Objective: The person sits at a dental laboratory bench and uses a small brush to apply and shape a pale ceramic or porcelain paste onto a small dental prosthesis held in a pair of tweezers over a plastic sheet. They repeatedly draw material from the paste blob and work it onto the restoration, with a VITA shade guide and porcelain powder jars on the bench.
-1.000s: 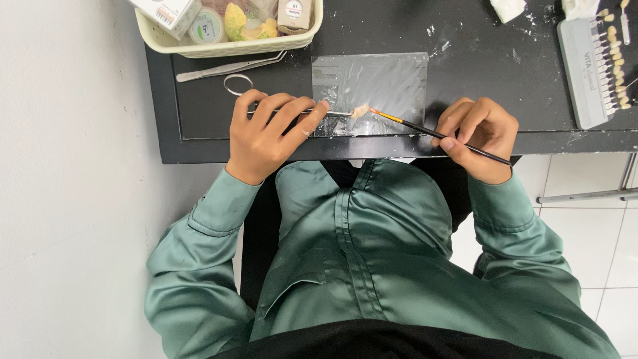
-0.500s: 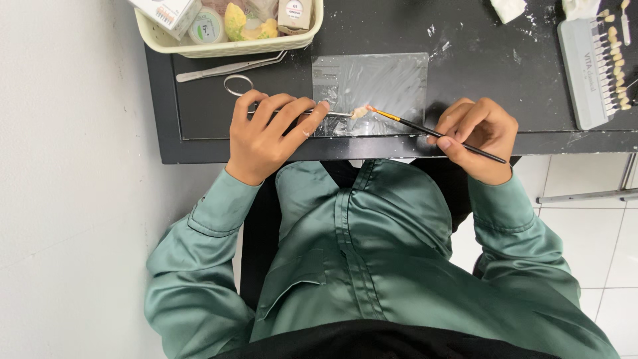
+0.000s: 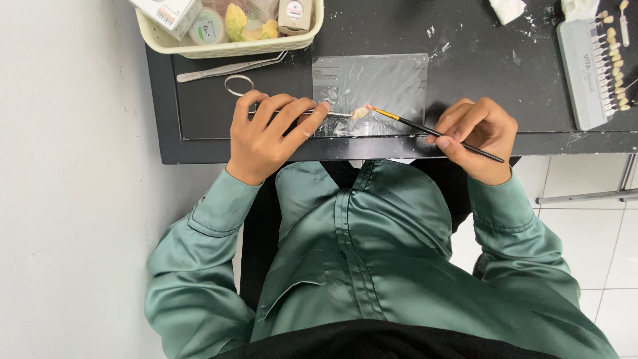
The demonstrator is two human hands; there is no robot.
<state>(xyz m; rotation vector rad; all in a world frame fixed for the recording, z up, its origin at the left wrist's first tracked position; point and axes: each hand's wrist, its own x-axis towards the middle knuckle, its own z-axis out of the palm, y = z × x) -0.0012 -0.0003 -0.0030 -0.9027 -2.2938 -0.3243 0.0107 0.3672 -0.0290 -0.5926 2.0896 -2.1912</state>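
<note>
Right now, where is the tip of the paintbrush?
In the head view, the brush tip sits over the glass slab at the desk's middle, touching a small pale piece held on a metal tool by the left hand.

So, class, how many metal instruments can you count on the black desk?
2 visible: tweezers below the cream basket, and a ring-handled instrument held in the left hand. Others may be hidden.

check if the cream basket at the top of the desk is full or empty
Full. The cream basket on the black desk is packed with a box, small round jars and a yellow lump, and none of its floor shows.
</note>
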